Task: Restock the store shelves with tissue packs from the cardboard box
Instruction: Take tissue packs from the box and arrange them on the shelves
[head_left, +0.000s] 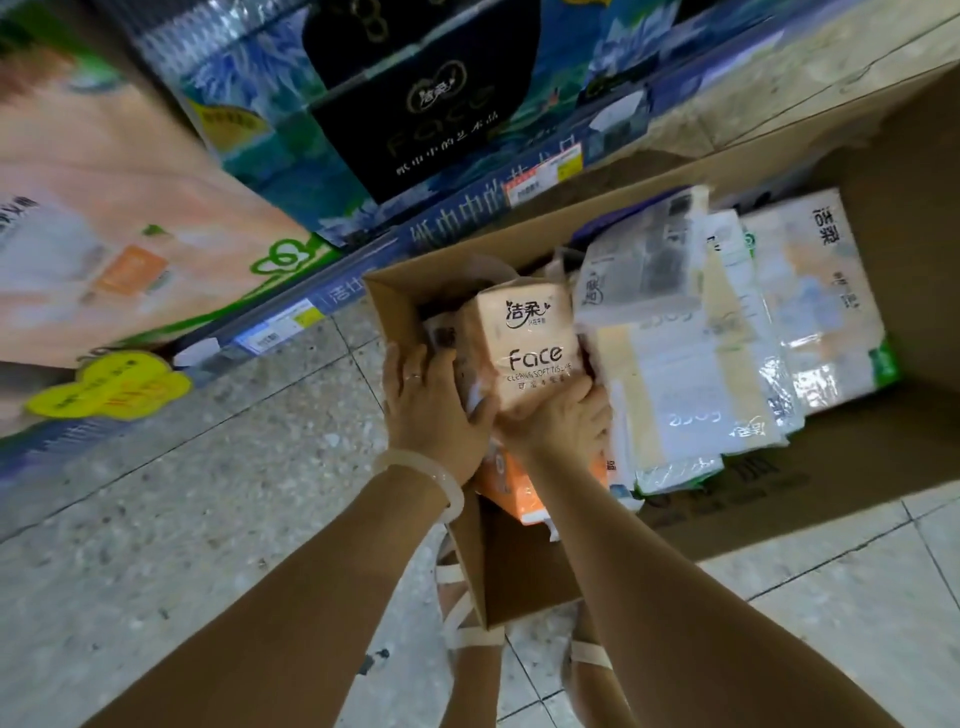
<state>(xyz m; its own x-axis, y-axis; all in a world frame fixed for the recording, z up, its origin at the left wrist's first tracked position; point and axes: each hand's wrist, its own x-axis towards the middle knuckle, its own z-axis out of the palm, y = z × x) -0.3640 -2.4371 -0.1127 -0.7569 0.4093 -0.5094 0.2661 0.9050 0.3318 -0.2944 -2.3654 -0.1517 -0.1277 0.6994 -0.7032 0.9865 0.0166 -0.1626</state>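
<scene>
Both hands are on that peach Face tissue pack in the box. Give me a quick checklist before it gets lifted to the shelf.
1. Left hand on the tissue pack: ok, fingers wrap its left side.
2. Right hand on the pack: ok, it grips the near bottom edge.
3. Pack free of the cardboard box: cannot tell, its lower part sits among other packs.
4. Neighbouring flat packs out of the way: not ok, they press against the pack's right side.
5. Room on the shelf: cannot tell, the visible part looks full.
</scene>
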